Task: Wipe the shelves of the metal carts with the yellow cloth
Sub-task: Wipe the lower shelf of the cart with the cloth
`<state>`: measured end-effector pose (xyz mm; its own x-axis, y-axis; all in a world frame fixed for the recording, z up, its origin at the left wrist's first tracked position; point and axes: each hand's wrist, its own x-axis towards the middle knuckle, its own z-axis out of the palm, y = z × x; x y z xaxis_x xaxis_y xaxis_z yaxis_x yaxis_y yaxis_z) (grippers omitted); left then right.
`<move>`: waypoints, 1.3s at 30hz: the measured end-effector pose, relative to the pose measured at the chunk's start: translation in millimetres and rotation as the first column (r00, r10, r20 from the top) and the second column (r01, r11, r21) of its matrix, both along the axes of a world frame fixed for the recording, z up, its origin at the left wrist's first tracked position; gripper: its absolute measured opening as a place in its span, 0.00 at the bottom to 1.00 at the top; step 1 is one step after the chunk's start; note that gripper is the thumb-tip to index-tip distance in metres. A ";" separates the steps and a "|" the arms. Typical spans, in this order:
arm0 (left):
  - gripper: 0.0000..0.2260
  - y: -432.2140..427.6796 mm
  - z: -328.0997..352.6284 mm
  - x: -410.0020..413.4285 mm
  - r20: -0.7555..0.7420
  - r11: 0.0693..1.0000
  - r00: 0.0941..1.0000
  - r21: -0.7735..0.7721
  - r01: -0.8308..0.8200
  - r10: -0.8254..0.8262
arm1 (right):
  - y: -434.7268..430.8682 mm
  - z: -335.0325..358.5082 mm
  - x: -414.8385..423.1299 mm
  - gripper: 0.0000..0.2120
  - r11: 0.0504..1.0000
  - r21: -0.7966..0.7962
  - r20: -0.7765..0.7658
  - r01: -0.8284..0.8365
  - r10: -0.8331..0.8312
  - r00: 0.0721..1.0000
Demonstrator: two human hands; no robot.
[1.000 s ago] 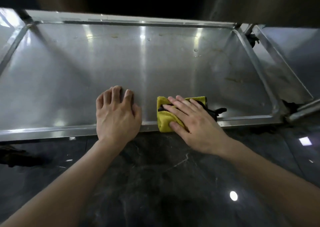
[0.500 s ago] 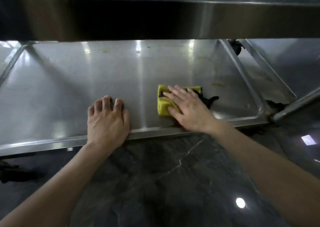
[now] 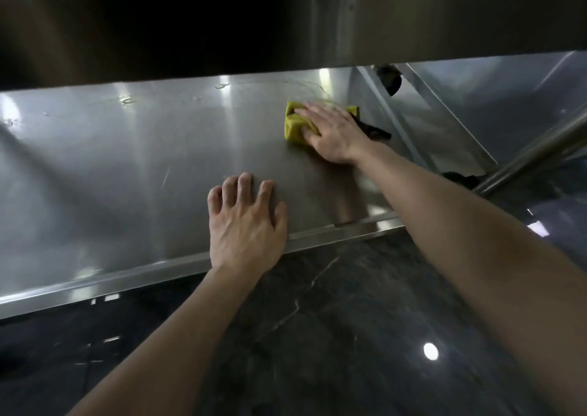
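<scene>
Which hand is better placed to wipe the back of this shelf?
Right. The right hand lies on the yellow cloth deep on the shelf; the left hand rests bare at its front.

Both arms are reaching forward, bare as far as visible. Left hand is lying palm down, 4 fingers spread a little and bent at the knuckles, tips touching the shelf, thumb lying alongside on the right. Heel of that hand is sitting over the front rim. Left forearm is coming up from bottom left. Right hand is reaching further in than the left, palm down, fingers straight and close together, pressing flat on the yellow cloth, thumb against its near edge. Right forearm is running in diagonally from lower right, wrist nearly straight.
</scene>
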<state>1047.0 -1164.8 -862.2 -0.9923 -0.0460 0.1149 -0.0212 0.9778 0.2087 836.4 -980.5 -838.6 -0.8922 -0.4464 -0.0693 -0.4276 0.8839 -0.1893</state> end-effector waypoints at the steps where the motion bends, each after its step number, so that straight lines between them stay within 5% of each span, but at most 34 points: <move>1: 0.20 0.9 0.4 -0.4 0.004 1.000 1.000 0.000 -0.001 0.001 | -8.9 0.9 -14.2 0.29 1.000 0.004 0.004 0.028 -0.028 1.000; 12: 0.18 -0.9 -2.4 2.3 0.003 1.000 1.000 0.011 -0.006 0.006 | 98.9 -11.3 183.8 0.27 0.980 -0.053 -0.060 -0.190 0.186 0.981; 22: 0.19 5.1 0.1 -5.0 -0.008 0.999 0.999 -0.032 -0.035 0.035 | 61.8 -0.5 -40.2 0.31 0.989 0.044 -0.013 0.144 -0.144 0.990; 32: 0.19 3.2 2.6 3.1 0.002 0.998 1.000 -0.049 -0.026 0.026 | 132.3 -14.2 175.0 0.28 0.995 -0.074 -0.059 -0.073 0.069 0.996; 39: 0.20 4.3 5.5 2.6 0.010 0.999 1.000 -0.041 -0.005 0.005 | 69.5 -0.6 -31.4 0.31 0.982 -0.008 -0.011 0.188 -0.188 0.982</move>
<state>1049.6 -1160.5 -856.7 -0.9932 -0.0466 0.1070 -0.0281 0.9853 0.1684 805.0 -911.1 -839.2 -0.9608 -0.2715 -0.0557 -0.2565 0.9473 -0.1918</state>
